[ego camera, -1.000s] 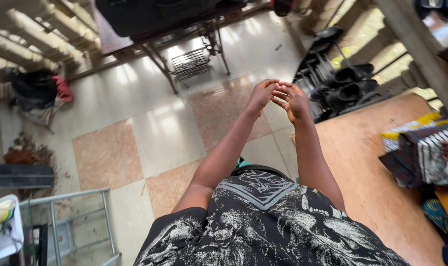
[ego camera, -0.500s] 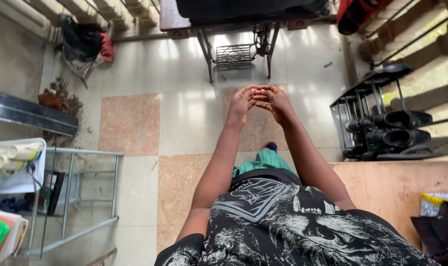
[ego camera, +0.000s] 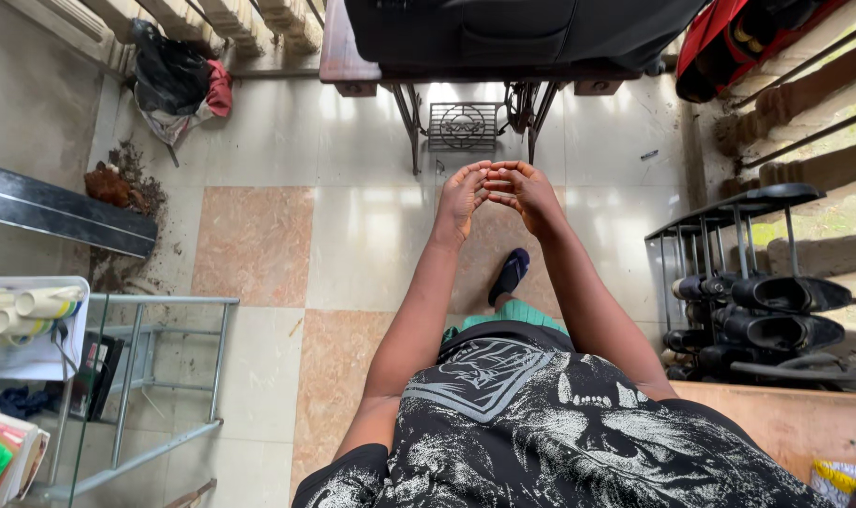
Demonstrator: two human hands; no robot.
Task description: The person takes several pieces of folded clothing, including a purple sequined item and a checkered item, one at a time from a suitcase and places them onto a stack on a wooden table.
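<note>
Both my arms reach straight out in front of me over the tiled floor [ego camera: 259, 245]. My left hand [ego camera: 459, 199] and my right hand [ego camera: 530, 196] meet at the fingertips, with the fingers curled and pinched together. Nothing shows between them; anything small there is too fine to see. Below the hands, my foot in a dark slipper [ego camera: 511, 275] stands on the tiles, with a green garment [ego camera: 503, 313] above my black patterned shirt [ego camera: 560, 423].
A treadle sewing table with an iron pedal [ego camera: 464, 124] stands just beyond the hands. A black shoe rack [ego camera: 757, 301] is at right, a wooden board [ego camera: 795, 423] at bottom right. At left are a metal-framed shelf [ego camera: 146, 376], a white tray of rolls [ego camera: 23, 320], a dirt pile [ego camera: 118, 183] and a black bag [ego camera: 169, 71].
The view has swung left and levelled, so the sewing table sits straight ahead. My hands stay joined at the fingertips. My slippered foot has come into view beneath them.
</note>
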